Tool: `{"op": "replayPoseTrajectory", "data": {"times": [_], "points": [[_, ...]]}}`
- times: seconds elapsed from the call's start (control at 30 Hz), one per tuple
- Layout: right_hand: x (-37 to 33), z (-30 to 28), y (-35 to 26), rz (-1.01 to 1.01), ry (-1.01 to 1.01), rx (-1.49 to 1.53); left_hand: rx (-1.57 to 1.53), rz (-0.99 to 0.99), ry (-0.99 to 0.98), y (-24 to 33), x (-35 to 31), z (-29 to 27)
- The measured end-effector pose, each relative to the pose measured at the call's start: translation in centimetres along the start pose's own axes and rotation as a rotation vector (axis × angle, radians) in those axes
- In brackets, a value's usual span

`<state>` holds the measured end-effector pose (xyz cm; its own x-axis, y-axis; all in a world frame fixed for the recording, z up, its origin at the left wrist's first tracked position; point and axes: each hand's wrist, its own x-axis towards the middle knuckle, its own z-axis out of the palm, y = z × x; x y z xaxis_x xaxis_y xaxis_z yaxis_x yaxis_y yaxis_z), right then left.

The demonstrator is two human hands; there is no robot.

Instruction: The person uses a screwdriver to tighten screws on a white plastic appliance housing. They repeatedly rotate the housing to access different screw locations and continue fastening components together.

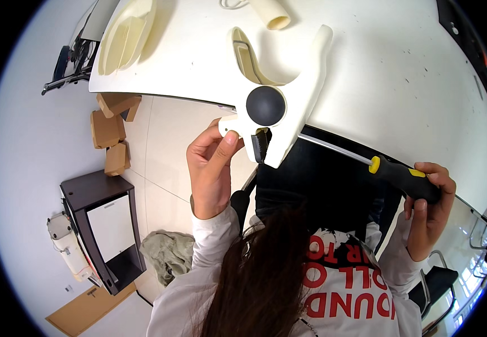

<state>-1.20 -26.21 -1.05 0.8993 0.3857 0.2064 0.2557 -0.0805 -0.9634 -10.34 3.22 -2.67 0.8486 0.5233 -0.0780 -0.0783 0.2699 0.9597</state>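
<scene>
My left hand (214,168) pinches the near left corner of a white forked plastic housing (298,109) between thumb and fingers. The housing is held over the table's front edge, its two curved arms pointing away from me. One arm shows a hollow, ribbed inside. A round black disc (265,105) sits at its middle, and a black slotted piece (260,147) shows in the opening below. My right hand (431,208) is wrapped round the black and yellow handle of a screwdriver (398,175). Its metal shaft points left to the housing's side; the tip is hidden, so contact cannot be told.
The white table (378,84) bears a cream shell (128,39) at far left, a cream tube (274,16) at the back and small dark bits at right. Cardboard boxes (107,129), a dark cabinet (100,194) and a grey cloth (167,250) are on the floor at left.
</scene>
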Motion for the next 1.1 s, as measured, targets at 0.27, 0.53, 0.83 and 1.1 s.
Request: {"op": "replayPoseTrajectory", "data": {"times": [0.27,0.53,0.83,1.1], "points": [[0.3,0.6,-0.4,0.135,0.123,0.057,-0.057,-0.034,0.084,-0.1,-0.4,0.7],[0.4,0.2,0.1,0.086,0.078,0.041,-0.197,-0.079,0.073,-0.3,-0.4,0.7],[1.6,-1.2,-0.5,0.132,-0.038,-0.051,-0.073,-0.043,0.064,-0.2,-0.3,0.9],[2.4,0.4,-1.0,0.011,0.031,-0.065,-0.031,-0.024,0.062,-0.4,-0.3,0.8]]}}
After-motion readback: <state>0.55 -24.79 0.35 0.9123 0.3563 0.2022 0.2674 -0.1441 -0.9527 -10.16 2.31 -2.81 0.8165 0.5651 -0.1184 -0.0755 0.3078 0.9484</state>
